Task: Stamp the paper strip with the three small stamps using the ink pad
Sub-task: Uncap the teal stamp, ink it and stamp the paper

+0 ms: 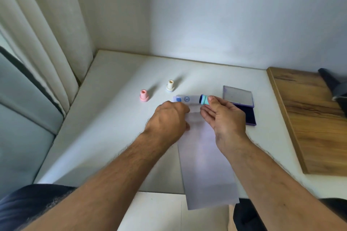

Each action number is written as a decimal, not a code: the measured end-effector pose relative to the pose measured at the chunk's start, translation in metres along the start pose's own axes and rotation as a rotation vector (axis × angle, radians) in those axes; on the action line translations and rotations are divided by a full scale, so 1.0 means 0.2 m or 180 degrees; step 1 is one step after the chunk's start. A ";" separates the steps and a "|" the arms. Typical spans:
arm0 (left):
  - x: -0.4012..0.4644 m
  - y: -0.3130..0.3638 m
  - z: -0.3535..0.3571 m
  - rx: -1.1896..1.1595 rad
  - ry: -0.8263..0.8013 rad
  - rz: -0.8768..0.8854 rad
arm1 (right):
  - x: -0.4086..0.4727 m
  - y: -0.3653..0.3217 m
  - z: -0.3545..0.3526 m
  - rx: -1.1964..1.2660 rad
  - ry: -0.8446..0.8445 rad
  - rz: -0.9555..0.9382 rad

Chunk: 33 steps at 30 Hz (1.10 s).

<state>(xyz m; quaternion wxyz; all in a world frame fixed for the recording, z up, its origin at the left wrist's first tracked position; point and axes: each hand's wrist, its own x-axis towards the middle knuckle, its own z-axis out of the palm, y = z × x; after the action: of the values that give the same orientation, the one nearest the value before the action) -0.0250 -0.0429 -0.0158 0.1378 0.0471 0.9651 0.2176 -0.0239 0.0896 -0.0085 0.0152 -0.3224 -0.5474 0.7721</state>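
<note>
Pink stamp (144, 95) on the white table (112, 118), cream stamp (170, 85) with a pale blue base beside it. The teal stamp (204, 99) shows a dark blue inked face. Pale lilac paper strip (204, 155) carries a blue smiley ring. Ink pad (244, 110): purple case, deep navy pad, greyish lid. Wood-grain brown board (309, 118) at right.

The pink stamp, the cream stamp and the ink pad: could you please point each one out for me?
pink stamp (144, 96), head view, on its neck above the base.
cream stamp (170, 86), head view, on its body.
ink pad (246, 114), head view, on the dark inked surface.
</note>
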 end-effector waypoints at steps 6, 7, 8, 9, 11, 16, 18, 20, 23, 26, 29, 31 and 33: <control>0.01 -0.04 -0.06 -0.0181 0.0665 -0.0224 | -0.12 -0.10 -0.04 0.0224 -0.0181 0.0359; 0.01 -0.05 -0.08 -0.0166 0.0714 -0.0219 | -0.14 -0.10 -0.05 0.0234 -0.0238 0.0406; 0.00 -0.05 -0.10 -0.0134 0.0736 -0.0221 | -0.15 -0.11 -0.06 0.0254 -0.0295 0.0451; 0.00 -0.05 -0.11 -0.0094 0.0754 -0.0226 | -0.16 -0.11 -0.08 0.0286 -0.0353 0.0497; -0.01 -0.04 -0.13 0.0022 0.0772 -0.0211 | -0.16 -0.11 -0.08 0.0366 -0.0460 0.0613; 0.00 -0.03 -0.13 0.0253 0.0628 -0.0373 | -0.09 -0.06 -0.07 0.0361 -0.0551 0.0847; 0.01 -0.04 -0.11 0.0268 0.0611 -0.0405 | -0.06 -0.04 -0.06 0.0352 -0.0609 0.0937; 0.03 -0.06 -0.09 0.0400 0.0627 -0.0349 | -0.03 -0.03 -0.05 0.0357 -0.0666 0.1007; 0.05 -0.08 -0.08 0.0624 0.0645 -0.0317 | 0.01 -0.01 -0.04 0.0362 -0.0725 0.1049; 0.06 -0.11 -0.08 0.0648 0.0601 -0.0367 | 0.05 0.00 -0.03 0.0382 -0.0786 0.1062; 0.08 -0.13 -0.06 0.0530 0.0575 -0.0427 | 0.06 0.01 -0.03 0.0388 -0.0839 0.1071; 0.09 -0.14 -0.06 0.0483 0.0561 -0.0452 | 0.06 0.01 -0.03 0.0398 -0.0876 0.1066; 0.09 -0.15 -0.06 0.0392 0.0604 -0.0478 | 0.06 0.00 -0.04 0.0444 -0.0898 0.1059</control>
<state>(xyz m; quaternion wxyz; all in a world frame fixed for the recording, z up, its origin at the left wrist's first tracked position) -0.0468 -0.0713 -0.0235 0.0587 -0.0377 0.9862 0.1504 -0.0295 0.1002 -0.0167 -0.1667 -0.2953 -0.4288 0.8373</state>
